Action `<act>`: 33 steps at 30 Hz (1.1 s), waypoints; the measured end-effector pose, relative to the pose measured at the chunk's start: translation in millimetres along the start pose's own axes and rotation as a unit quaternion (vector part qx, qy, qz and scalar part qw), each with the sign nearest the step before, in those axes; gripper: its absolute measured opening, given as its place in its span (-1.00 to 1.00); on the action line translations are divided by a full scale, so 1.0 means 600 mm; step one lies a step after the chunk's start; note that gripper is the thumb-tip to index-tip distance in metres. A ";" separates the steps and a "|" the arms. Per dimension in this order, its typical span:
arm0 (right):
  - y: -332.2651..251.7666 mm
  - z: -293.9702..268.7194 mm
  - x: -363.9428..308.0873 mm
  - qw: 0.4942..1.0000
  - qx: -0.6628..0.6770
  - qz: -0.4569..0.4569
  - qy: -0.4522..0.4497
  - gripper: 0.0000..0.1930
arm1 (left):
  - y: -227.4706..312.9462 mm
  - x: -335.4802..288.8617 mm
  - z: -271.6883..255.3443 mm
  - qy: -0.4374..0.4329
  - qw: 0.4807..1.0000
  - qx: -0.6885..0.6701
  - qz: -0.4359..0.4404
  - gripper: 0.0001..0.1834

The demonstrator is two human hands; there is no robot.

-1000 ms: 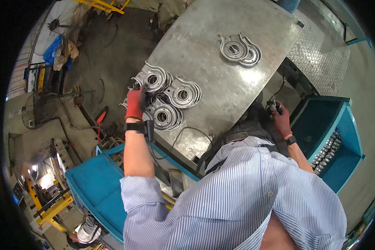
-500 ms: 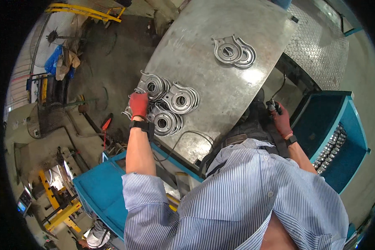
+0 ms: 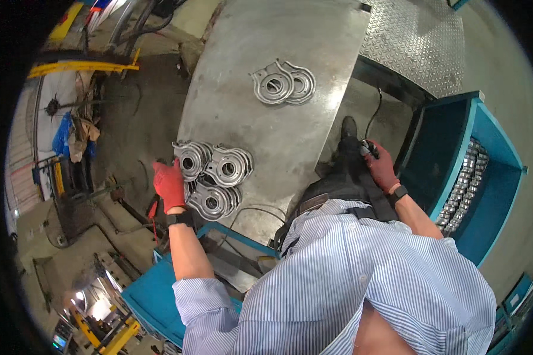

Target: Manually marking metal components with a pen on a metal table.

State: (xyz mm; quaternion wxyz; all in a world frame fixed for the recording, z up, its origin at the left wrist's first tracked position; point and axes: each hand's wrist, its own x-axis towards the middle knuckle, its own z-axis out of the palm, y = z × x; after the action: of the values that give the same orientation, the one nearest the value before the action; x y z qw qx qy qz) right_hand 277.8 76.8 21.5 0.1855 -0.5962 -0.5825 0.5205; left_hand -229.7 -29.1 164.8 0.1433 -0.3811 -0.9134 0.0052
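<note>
Three stacks of stamped metal brackets, each with a round ringed middle, sit together at the metal table's left edge: a left stack (image 3: 188, 162), a right stack (image 3: 228, 168) and a near stack (image 3: 212, 203). Against the outer side of the left stack is my left hand (image 3: 170, 186) in a red glove, fingers partly apart, nothing visible in it. My right hand (image 3: 382, 168), also red-gloved, is closed round a dark-handled hand tool (image 3: 368, 149) beyond the table's right edge. A thin hose (image 3: 375, 113) runs up from that tool, whose exact kind is unclear.
Two overlapping brackets (image 3: 283, 83) lie farther up the metal table (image 3: 260, 35). On the right, a teal bin (image 3: 500, 195) holds rows of shiny metal parts (image 3: 465, 183). Another teal surface (image 3: 154, 290) stands at lower left. A thin cable (image 3: 260, 207) loops over the table's near edge.
The whole view has shifted. My left hand has moved from among the stacks to their outer left side. The brackets there look less fanned out. My right hand keeps hold of the tool.
</note>
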 end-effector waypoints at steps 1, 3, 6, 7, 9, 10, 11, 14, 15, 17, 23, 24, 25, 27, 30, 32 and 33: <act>0.004 -0.001 0.000 1.000 0.010 0.009 0.002 -0.65 | 0.037 0.005 -0.014 0.056 0.997 -0.019 0.043 -0.42; 0.029 0.001 0.004 0.999 0.030 0.021 0.015 -0.66 | 0.159 0.015 -0.034 -0.018 0.987 -0.150 0.056 -0.47; 0.015 -0.007 -0.002 0.999 0.047 0.015 0.021 -0.67 | 0.280 0.019 0.034 -0.219 0.901 -0.371 0.042 -0.45; 0.009 -0.011 -0.003 0.999 0.045 0.013 0.026 -0.67 | 0.321 0.021 0.052 -0.233 0.911 -0.336 0.060 -0.44; 0.001 -0.018 -0.009 0.999 0.034 0.014 0.032 -0.68 | 0.383 0.030 0.098 -0.255 0.918 -0.295 0.069 -0.42; -0.003 -0.021 -0.012 0.999 0.033 0.016 0.031 -0.69 | 0.402 0.037 0.127 -0.265 0.919 -0.287 0.058 -0.41; -0.012 -0.023 -0.016 0.999 0.042 0.016 0.024 -0.68 | 0.395 0.041 0.183 -0.287 0.904 -0.316 0.008 -0.41; -0.001 -0.019 -0.023 0.999 0.039 -0.009 0.028 -0.67 | 0.343 0.049 0.304 -0.279 0.851 -0.444 -0.038 -0.43; 0.005 -0.022 -0.024 0.999 0.032 -0.008 0.035 -0.67 | 0.357 0.047 0.304 -0.275 0.841 -0.465 -0.035 -0.44; 0.013 -0.025 -0.026 0.999 0.022 -0.008 0.031 -0.66 | 0.362 0.040 0.297 -0.264 0.838 -0.475 -0.043 -0.46; 0.002 -0.019 -0.020 0.999 -0.005 -0.049 0.016 -0.67 | 0.390 -0.100 0.078 -0.313 0.642 -0.682 -0.157 -0.66; -0.008 -0.015 -0.019 0.998 -0.011 -0.069 0.004 -0.67 | 0.377 -0.125 0.071 -0.321 0.612 -0.703 -0.170 -0.69; -0.020 -0.012 -0.018 0.996 -0.015 -0.090 -0.011 -0.66 | 0.367 -0.150 0.061 -0.326 0.582 -0.722 -0.185 -0.71; -0.046 -0.004 -0.020 0.991 -0.030 -0.119 -0.044 -0.65 | 0.363 -0.207 0.039 -0.339 0.533 -0.745 -0.215 -0.73; -0.070 0.007 -0.023 0.983 -0.080 -0.126 -0.107 -0.63 | 0.358 -0.254 0.046 -0.401 0.480 -0.738 -0.252 -0.75; -0.064 0.024 -0.020 0.975 -0.106 -0.132 -0.143 -0.62 | 0.354 -0.276 0.073 -0.419 0.465 -0.731 -0.271 -0.67; -0.058 0.030 -0.018 0.972 -0.115 -0.139 -0.154 -0.61 | 0.353 -0.279 0.085 -0.424 0.496 -0.710 -0.265 -0.65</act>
State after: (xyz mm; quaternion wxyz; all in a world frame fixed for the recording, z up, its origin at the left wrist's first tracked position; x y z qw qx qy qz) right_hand 247.8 69.1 47.9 0.0943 -0.4397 -0.7370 0.5047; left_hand 15.9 9.5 47.6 -0.5850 -0.0471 -0.6184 -0.5226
